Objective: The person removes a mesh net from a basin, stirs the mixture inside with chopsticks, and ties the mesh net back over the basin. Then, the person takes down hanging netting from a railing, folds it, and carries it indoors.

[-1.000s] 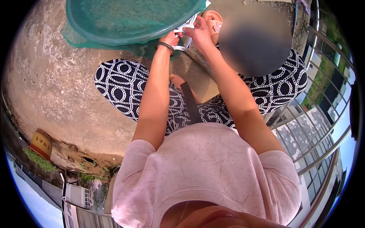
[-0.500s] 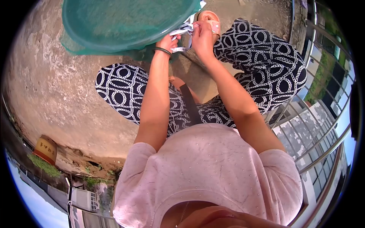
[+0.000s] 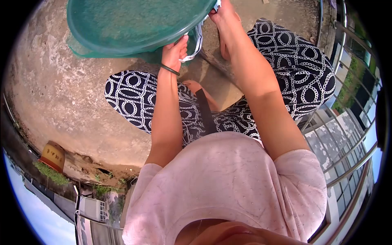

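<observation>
A round green net frame with green mesh stretched over it fills the top left. My left hand, with a dark bangle at its wrist, is closed on the frame's lower edge and white fabric strip. The strip loops down just right of that hand. Higher up, my right hand is closed at the frame's right edge, where a bit of white cloth shows by its fingers. Part of what it grips is hidden.
Beneath me lies rough concrete ground. My knees in patterned trousers spread to both sides. Metal railings run along the right. A yellow-brown pot stands at the lower left near plants and a broken ground edge.
My right hand has moved up along the frame's edge, away from my left hand. The bunched white strips between the hands now hang as one loop. The blurred patch over the right knee is gone.
</observation>
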A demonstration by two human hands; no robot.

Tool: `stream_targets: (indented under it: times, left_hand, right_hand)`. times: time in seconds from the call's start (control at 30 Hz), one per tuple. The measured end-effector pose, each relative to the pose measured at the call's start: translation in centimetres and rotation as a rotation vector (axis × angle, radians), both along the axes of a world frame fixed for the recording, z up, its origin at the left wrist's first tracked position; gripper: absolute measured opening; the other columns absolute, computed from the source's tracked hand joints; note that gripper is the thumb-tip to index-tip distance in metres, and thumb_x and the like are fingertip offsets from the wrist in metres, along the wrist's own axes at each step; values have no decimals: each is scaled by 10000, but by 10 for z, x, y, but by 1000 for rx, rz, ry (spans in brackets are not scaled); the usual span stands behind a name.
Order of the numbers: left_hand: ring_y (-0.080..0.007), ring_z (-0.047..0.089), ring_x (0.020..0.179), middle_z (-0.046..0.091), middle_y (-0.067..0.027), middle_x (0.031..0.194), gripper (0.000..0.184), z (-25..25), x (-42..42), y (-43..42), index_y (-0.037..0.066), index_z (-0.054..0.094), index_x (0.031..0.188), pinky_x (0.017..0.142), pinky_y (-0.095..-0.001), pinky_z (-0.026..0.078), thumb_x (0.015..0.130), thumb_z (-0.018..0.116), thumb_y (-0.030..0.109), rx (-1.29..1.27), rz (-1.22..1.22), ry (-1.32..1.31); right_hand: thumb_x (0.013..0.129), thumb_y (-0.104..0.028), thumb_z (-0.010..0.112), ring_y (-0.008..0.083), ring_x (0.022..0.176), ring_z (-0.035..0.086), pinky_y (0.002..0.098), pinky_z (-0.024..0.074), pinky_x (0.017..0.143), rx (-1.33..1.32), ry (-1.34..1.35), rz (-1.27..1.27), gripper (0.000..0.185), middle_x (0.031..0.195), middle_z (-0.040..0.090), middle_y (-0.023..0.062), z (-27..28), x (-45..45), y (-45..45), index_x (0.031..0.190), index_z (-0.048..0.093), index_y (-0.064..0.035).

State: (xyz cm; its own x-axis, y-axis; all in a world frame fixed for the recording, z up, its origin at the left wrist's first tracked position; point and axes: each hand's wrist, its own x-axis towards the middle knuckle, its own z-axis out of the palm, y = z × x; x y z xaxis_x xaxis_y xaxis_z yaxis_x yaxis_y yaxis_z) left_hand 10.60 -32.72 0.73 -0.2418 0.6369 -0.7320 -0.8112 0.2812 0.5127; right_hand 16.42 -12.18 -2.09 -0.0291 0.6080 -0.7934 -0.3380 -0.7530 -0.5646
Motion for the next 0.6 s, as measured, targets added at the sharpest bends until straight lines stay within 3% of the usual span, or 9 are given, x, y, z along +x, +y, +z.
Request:
stream_targets:
  times: [0.13,0.33,0.4,0.5,0.57,0.6]
  left_hand:
    - [-27,253,450,327,86,597,211,-3,-10,-9,-36,624,1021,425,-224,181,911,628,144,-2,-1,-76]
    - [-36,252,451,371,54,621,176,-7,2,-9,-35,605,977,440,-225,193,924,593,133,135,285,-182]
    - [-39,261,454,393,45,629,148,-6,7,-10,-13,597,948,441,-228,196,923,592,133,218,343,-222]
    - [-36,272,460,401,41,639,133,0,14,-6,11,587,977,443,-226,207,922,593,131,244,383,-187]
    - [-39,282,464,405,37,646,86,3,15,-5,38,572,912,439,-229,210,920,589,122,239,405,-166]
    - [-39,273,466,397,37,650,104,2,17,-4,23,567,939,443,-227,210,924,581,125,237,413,-156]
  right_hand:
    - [889,-42,418,172,669,569,373,448,564,61,59,158,131,825,600,72,-21,7,13,941,536,-24]
    - [889,-55,416,181,691,576,391,456,583,77,123,294,137,832,601,76,-33,21,24,944,537,-21]
    - [923,-139,341,204,641,519,326,422,522,12,119,332,231,761,546,105,-11,28,18,894,517,8]
    - [969,-273,382,199,666,519,324,445,613,-22,151,453,335,756,550,89,-1,48,12,918,536,20]
    - [982,-366,406,196,682,531,305,447,660,16,94,497,440,781,580,90,17,51,-5,938,569,41]
    - [978,-385,427,195,707,544,298,447,670,158,-28,580,468,803,598,88,22,54,-12,945,587,53]
